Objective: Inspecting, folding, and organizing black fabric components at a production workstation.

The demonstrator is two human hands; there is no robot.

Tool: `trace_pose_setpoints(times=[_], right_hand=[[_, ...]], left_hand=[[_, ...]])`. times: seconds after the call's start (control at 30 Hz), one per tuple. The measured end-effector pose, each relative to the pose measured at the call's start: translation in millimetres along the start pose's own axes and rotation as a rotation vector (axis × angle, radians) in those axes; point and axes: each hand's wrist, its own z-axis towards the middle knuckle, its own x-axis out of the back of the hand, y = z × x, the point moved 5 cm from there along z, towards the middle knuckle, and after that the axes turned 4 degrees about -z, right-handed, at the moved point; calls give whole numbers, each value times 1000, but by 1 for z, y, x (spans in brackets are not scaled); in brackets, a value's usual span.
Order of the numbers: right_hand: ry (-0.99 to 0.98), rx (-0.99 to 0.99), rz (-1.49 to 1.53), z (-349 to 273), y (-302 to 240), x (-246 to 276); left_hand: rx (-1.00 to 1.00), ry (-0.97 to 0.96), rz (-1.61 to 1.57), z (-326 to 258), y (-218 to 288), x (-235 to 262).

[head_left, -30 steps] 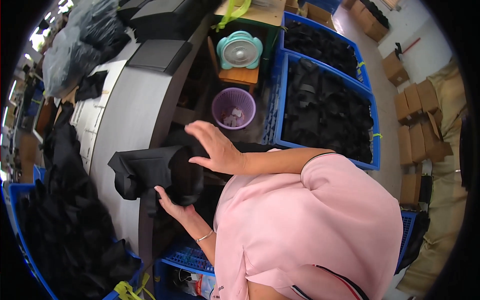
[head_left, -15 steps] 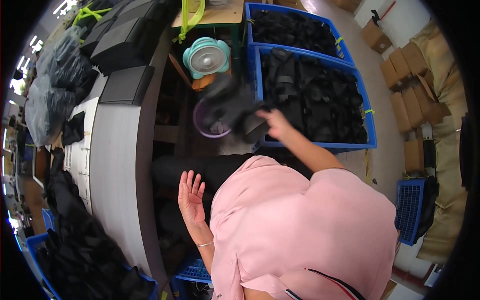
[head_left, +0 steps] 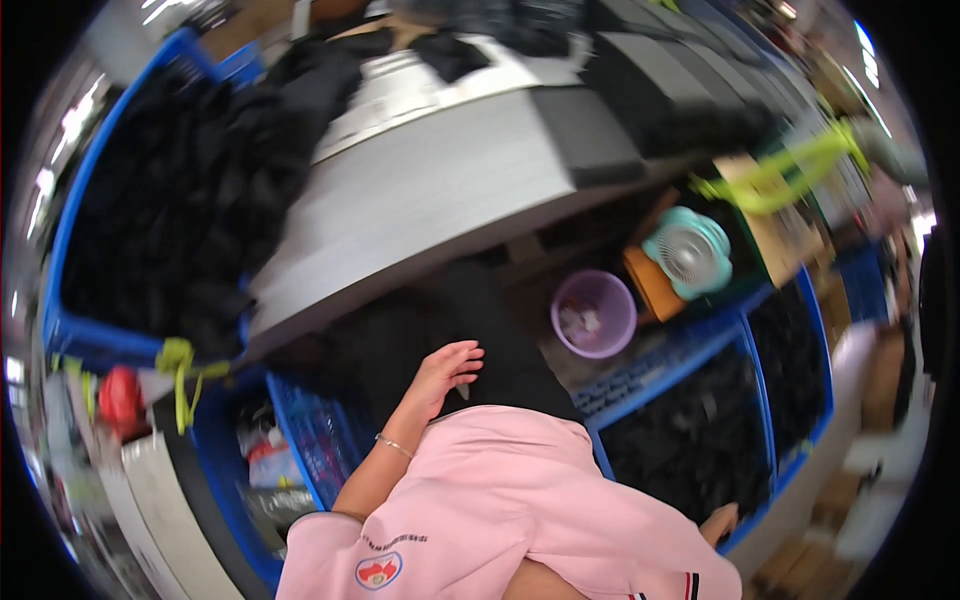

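My left hand is in front of my pink shirt, above my dark-clothed lap. Its fingers are loosely stretched and a little apart, with nothing in them. A thin bracelet is on that wrist. My right hand shows only in part at the lower right, past the shirt, beside the blue crate full of black fabric pieces. Its fingers are too small and blurred to read. A purple basket with scraps inside stands beyond my lap.
A grey worktable crosses ahead, bearing a stack of black padded pieces. A large blue crate heaped with black fabric is at the left. A teal fan sits on an orange stool. Another blue crate lies at the lower left.
My view has swung left, bringing the worktable across the front. The black piece in my right hand is no longer visible there, and that hand is lower, beside the crate. My left hand remains empty.
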Motion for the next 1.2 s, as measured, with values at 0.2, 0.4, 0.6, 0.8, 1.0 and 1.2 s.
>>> trace_pose_setpoints(times=[0.2,0.4,0.6,0.8,1.0,1.2], right_hand=[[277,1152,-672,-123,31,-176],[-716,1438,-451,-380,-41,-296],[-1006,1315,-355,-495,-26,-310],[-1271,1239,-344,-568,-24,-308],[-1340,1152,-350,-588,-35,-330],[-1446,1155,-269,-631,-42,-348]], left_hand=[[-375,261,48,-6,56,29],[-814,608,120,-34,157,91],[-844,584,386,7,220,104],[-1108,738,1214,88,286,113],[-896,1019,1375,132,311,174],[-1120,512,747,49,330,39]])
